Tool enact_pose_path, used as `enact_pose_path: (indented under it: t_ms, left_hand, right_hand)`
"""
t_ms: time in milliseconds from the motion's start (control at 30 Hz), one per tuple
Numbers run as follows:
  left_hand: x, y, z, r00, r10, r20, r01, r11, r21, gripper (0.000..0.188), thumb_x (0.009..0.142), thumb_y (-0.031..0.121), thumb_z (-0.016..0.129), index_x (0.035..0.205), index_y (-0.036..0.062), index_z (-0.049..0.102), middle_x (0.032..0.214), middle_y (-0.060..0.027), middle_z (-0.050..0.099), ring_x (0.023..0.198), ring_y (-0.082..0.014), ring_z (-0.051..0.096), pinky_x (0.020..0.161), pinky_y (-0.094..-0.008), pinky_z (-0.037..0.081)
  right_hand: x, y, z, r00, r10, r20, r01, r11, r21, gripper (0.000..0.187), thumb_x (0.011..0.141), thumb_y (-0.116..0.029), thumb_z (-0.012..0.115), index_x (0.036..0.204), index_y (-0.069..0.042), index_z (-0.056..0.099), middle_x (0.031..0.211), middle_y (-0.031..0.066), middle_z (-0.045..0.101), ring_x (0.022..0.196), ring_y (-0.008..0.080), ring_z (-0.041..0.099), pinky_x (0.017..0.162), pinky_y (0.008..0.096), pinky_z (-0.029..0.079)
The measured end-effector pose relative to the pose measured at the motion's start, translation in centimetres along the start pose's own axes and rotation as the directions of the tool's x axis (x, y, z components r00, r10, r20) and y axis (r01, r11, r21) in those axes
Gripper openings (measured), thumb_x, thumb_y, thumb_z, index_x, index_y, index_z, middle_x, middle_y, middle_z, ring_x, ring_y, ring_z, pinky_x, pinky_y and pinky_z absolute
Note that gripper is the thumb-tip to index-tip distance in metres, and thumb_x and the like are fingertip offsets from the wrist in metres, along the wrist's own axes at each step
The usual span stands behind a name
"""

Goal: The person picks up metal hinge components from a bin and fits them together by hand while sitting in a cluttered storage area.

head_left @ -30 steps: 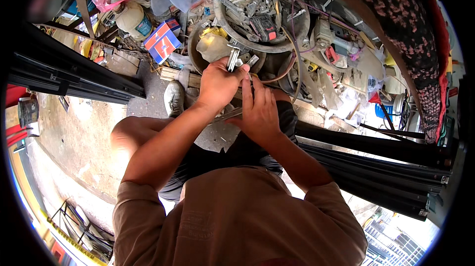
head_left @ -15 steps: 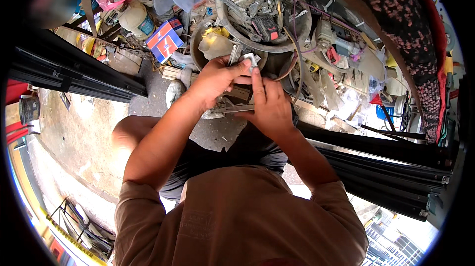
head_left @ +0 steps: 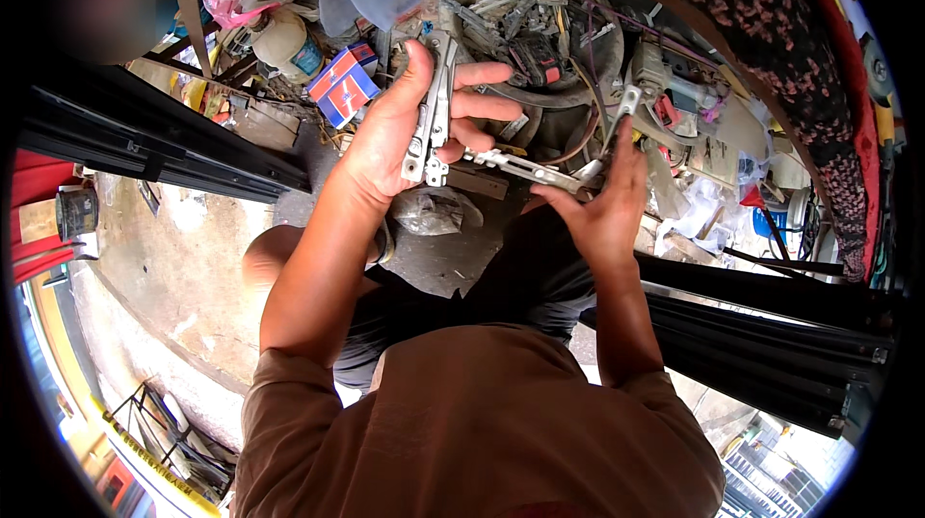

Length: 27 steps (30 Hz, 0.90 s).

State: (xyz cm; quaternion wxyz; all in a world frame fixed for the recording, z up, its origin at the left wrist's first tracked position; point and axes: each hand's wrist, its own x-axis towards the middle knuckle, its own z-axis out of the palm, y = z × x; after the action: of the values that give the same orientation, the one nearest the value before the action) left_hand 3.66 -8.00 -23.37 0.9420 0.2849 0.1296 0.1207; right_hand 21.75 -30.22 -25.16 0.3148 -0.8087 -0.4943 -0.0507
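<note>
My left hand (head_left: 374, 150) is turned palm up with its fingers spread. Across its palm and fingers rests a folded metal stay hinge (head_left: 439, 99), made of flat silver bars joined by rivets. To the right, my right hand (head_left: 607, 214) has its thumb and fingers around a second, angled metal stay hinge (head_left: 525, 168). One bar of that hinge reaches toward my left hand, while another rises along my right fingertips. The grip of the right fingers is partly hidden. A crumpled clear plastic bag (head_left: 429, 212) lies on the ground below my left hand.
A round basin (head_left: 617, 55) of scrap metal pieces stands ahead. A red, white and blue box (head_left: 344, 86) and a plastic jug (head_left: 284, 44) sit to its left. Black metal profiles (head_left: 164, 152) extend at left, and more black profiles (head_left: 752, 335) at right.
My hands were together over a small whitish piece and have moved apart. My left palm has turned up, exposing the folded hinge; my right hand has moved right with the angled hinge.
</note>
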Motion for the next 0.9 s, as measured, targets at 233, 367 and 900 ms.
enact_pose_path:
  t_ms: [233, 367, 900]
  left_hand:
    - [-0.2, -0.6, -1.7, 0.990, 0.126, -0.057, -0.132, 0.986, -0.099, 0.092, 0.097, 0.080, 0.035, 0.137, 0.0001, 0.060, 0.088, -0.0065, 0.078, 0.036, -0.0045, 0.039, 0.036, -0.0176, 0.030]
    - [-0.2, -0.5, -0.9, 0.972, 0.162, -0.173, -0.179, 0.980, -0.088, 0.088, 0.094, 0.081, 0.039, 0.126, 0.0026, 0.064, 0.098, -0.0092, 0.077, 0.056, -0.0119, 0.061, 0.047, -0.0193, 0.047]
    - [1.3, -3.4, -0.1, 0.928, 0.210, -0.308, -0.181, 0.976, 0.120, 0.057, 0.100, 0.059, 0.062, 0.109, 0.0033, 0.067, 0.068, 0.0065, 0.039, 0.059, -0.0067, 0.041, 0.056, -0.0227, 0.036]
  right_hand:
    - [0.9, 0.7, -0.1, 0.994, 0.021, -0.108, -0.013, 0.997, 0.075, 0.128, 0.058, -0.036, 0.103, 0.159, 0.005, 0.035, 0.116, 0.0205, 0.059, 0.106, 0.0373, 0.060, 0.095, 0.0446, 0.051]
    - [1.5, -0.2, -0.5, 0.993, 0.058, -0.104, -0.050, 0.995, 0.083, 0.129, 0.058, -0.032, 0.103, 0.160, 0.005, 0.033, 0.124, 0.0224, 0.061, 0.113, 0.0374, 0.060, 0.102, 0.0440, 0.049]
    - [1.9, -0.6, -0.2, 0.985, 0.168, -0.039, -0.149, 0.943, 0.296, 0.124, 0.067, -0.015, 0.099, 0.163, 0.007, 0.024, 0.157, 0.0225, 0.043, 0.140, 0.0290, 0.049, 0.119, 0.0402, 0.039]
